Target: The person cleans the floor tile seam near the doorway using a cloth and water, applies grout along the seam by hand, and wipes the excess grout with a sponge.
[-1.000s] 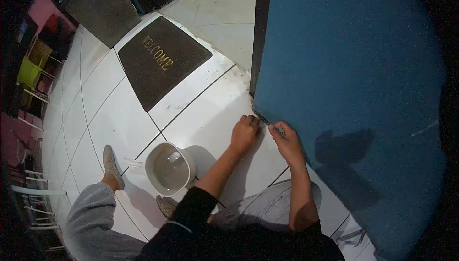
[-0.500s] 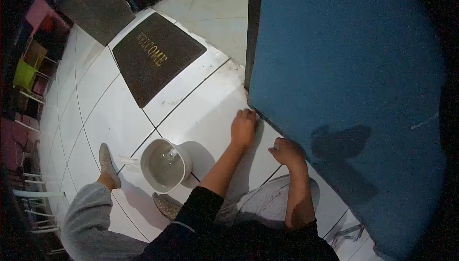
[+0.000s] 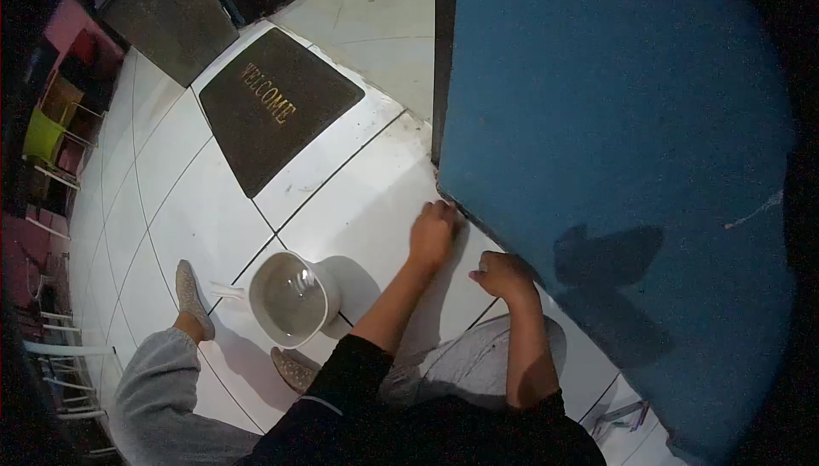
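Note:
My left hand [image 3: 432, 231] is down at the foot of the blue wall [image 3: 614, 125], with its fingers curled against the floor edge. Whatever those fingers hold, if anything, is hidden beneath them. Close by on its right, my right hand [image 3: 505, 276] is closed beside the wall, thumb toward the fingers. I cannot make out anything in it. A white pot-like container [image 3: 292, 299] with a handle stands on the tiles left of my left arm, with clear liquid inside that reflects the light.
A dark WELCOME mat [image 3: 277, 107] lies on the white tiled floor [image 3: 341, 193] near the doorway. My feet [image 3: 192, 299] are around the container. Chairs [image 3: 44, 135] stand at the far left. A small metal-looking item [image 3: 627, 415] is on the floor at lower right.
My right hand has shifted slightly left, toward my left hand. My left hand stays at the wall's foot, and the container has not moved on the floor.

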Available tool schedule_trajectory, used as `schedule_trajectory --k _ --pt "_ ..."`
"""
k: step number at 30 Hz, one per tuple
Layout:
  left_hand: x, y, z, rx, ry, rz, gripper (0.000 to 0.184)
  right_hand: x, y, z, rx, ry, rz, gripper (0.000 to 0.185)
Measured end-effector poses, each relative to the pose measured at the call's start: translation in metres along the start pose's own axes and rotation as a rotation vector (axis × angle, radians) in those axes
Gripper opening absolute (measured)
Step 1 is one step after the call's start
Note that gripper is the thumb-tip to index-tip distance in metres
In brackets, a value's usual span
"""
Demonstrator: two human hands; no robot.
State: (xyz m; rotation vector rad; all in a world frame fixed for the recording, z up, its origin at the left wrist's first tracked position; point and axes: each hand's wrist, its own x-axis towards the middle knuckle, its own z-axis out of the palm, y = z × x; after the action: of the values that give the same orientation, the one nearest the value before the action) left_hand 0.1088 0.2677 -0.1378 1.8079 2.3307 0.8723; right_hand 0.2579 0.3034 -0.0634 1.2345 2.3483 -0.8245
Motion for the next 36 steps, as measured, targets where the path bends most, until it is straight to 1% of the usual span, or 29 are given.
schedule_trajectory --k 1,4,5,6,8,9,10,12,14,15,16,18,19,20,22,24,25,27,28,29,30,32,34,35,36 --pt "0.006 0.014 -0.026 0.026 0.017 -0.015 0.018 0.001 0.006 0.005 -0.004 0.003 0.002 0.035" --pt "-0.006 0.017 -0.004 0.056 -0.003 0.015 0.019 0.002 0.005 0.016 -0.009 0.022 -0.014 0.037" --pt "-0.011 0.017 0.004 -0.009 0.005 0.102 0.022 0.003 0.003 0.016 -0.017 0.035 -0.035 0.038" --pt "-0.01 0.014 0.0 -0.007 0.006 0.101 0.022 0.003 0.003 0.014 -0.017 0.035 -0.037 0.038" --pt "-0.006 0.001 -0.006 -0.05 -0.054 0.101 0.021 0.003 0.007 0.009 0.024 -0.108 -0.028 0.039" --pt "0.002 -0.001 -0.021 -0.028 -0.071 0.034 0.019 0.0 0.007 0.008 -0.018 -0.105 0.018 0.038" --pt "0.006 -0.002 -0.024 -0.017 -0.01 -0.02 0.016 0.001 0.008 0.009 -0.014 -0.105 0.022 0.038" --pt "0.001 0.012 -0.025 -0.015 0.015 -0.085 0.017 0.002 0.008 0.011 0.012 -0.092 0.01 0.037" --pt "-0.013 0.004 0.005 -0.085 -0.012 -0.018 0.019 0.0 -0.003 0.004 0.0 -0.079 0.003 0.037" --pt "-0.014 0.006 -0.006 0.051 -0.041 0.113 0.022 0.0 -0.007 0.001 -0.019 -0.069 -0.004 0.037" --pt "-0.01 0.0 -0.012 0.051 -0.035 0.109 0.022 0.001 -0.005 0.001 -0.026 -0.068 -0.008 0.037" --pt "0.0 -0.019 -0.025 0.011 -0.011 0.002 0.024 0.001 0.005 0.008 0.031 -0.092 0.007 0.037" --pt "0.007 -0.026 -0.031 0.044 0.022 -0.036 0.025 0.001 0.005 0.008 0.033 -0.095 0.007 0.037" --pt "0.01 -0.028 -0.029 0.026 0.106 -0.028 0.026 0.001 0.005 0.007 0.033 -0.075 0.005 0.036" --pt "0.012 -0.017 -0.027 0.067 0.003 -0.107 0.033 0.0 0.004 0.007 0.03 -0.054 0.003 0.036" --pt "0.002 -0.005 -0.015 0.069 -0.023 -0.006 0.021 0.003 -0.001 0.007 0.029 -0.008 -0.034 0.036" --pt "-0.003 -0.009 -0.016 0.092 0.045 0.151 0.017 0.005 -0.004 0.004 0.025 -0.004 -0.042 0.036" --pt "0.004 -0.017 -0.016 0.09 0.024 0.101 0.017 0.004 -0.007 -0.001 -0.021 -0.143 0.036 0.038" --pt "0.01 -0.021 -0.017 0.085 -0.005 0.057 0.017 0.003 -0.006 -0.001 -0.029 -0.148 0.036 0.038" --pt "0.021 -0.034 -0.016 0.114 0.027 0.025 0.019 0.002 -0.004 0.0 -0.013 -0.146 0.031 0.037" --pt "0.029 -0.033 -0.03 0.098 0.039 -0.022 0.018 0.001 -0.002 0.0 0.002 -0.14 0.028 0.037" --pt "0.032 -0.033 -0.029 0.106 0.054 -0.031 0.016 0.0 -0.003 0.0 -0.013 -0.133 0.04 0.037" --pt "0.021 -0.024 -0.021 0.072 -0.051 -0.099 0.015 0.003 -0.011 -0.003 -0.018 -0.122 0.039 0.036" --pt "0.008 -0.031 -0.002 0.081 0.014 -0.072 0.015 0.004 -0.015 -0.005 -0.015 -0.132 0.035 0.036" --pt "0.005 -0.021 -0.025 0.096 0.019 0.076 0.017 0.005 -0.018 -0.005 -0.014 -0.144 0.033 0.036"
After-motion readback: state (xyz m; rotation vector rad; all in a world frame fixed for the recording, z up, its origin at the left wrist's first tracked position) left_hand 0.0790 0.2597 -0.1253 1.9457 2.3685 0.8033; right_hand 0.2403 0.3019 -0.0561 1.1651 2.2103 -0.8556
